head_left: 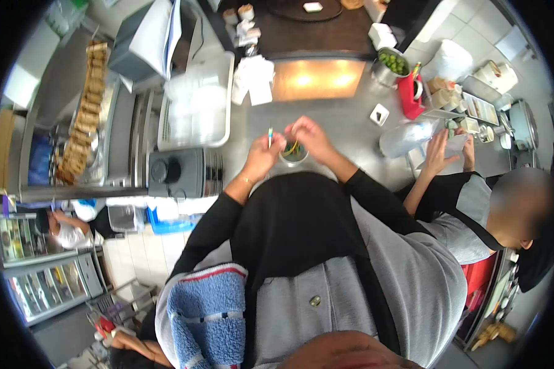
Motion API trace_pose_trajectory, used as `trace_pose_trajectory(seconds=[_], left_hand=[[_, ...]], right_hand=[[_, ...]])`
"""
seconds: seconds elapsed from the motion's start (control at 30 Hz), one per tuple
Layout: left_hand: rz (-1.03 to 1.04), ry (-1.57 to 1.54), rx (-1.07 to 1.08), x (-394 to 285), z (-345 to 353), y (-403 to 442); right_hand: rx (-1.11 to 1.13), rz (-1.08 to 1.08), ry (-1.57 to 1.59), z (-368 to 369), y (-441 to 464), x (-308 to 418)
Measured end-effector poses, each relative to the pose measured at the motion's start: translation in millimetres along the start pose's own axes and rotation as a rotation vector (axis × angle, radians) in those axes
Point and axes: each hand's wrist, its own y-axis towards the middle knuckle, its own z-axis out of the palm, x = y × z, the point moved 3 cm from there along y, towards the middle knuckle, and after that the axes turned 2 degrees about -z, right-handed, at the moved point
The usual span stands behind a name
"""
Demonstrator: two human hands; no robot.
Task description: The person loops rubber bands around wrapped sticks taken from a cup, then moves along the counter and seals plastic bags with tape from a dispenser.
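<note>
My left hand [264, 158] is closed around a slim white-and-blue stick-like thing [270, 136] that points up from the fingers; its kind is unclear. Beside it, my right hand [312, 140] has its fingers curled into a pinch, close to thin yellow-orange strands. Whether those strands are in its fingers is too small to make out. Just below and between both hands stands a small round bowl [293, 161] with something green in it, on the steel counter [345, 117].
A white crate [227, 117] and a dark grey machine [177, 173] stand left. Ahead are napkins [253, 80] and a pot of green fruit [390, 66]. A red holder [411, 98] and a clear container [403, 140] lie right, near a co-worker's hands [440, 154].
</note>
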Motion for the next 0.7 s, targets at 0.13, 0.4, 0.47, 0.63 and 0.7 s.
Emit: trace_pose_trajectory(seconds=[0.13,0.4,0.47,0.63,0.7], left_hand=[[0.28,0.426,-0.255,-26,-7,-16],[0.068,-0.181,-0.115,-25,-35,-20],[0.058,-0.21,-0.105,-34,-26,-23],[0.19,-0.206,-0.067,-51,-22,-20],[0.229,-0.229,-0.059,-57,-22,-22]], right_hand=[[-0.045,0.054,0.544,2,15,47],[-0.024,0.336,-0.062,-10,16,51],[-0.044,0.289,0.009,12,12,63],[0.07,0.259,-0.097,15,26,54],[0.066,0.264,-0.078,16,27,51]])
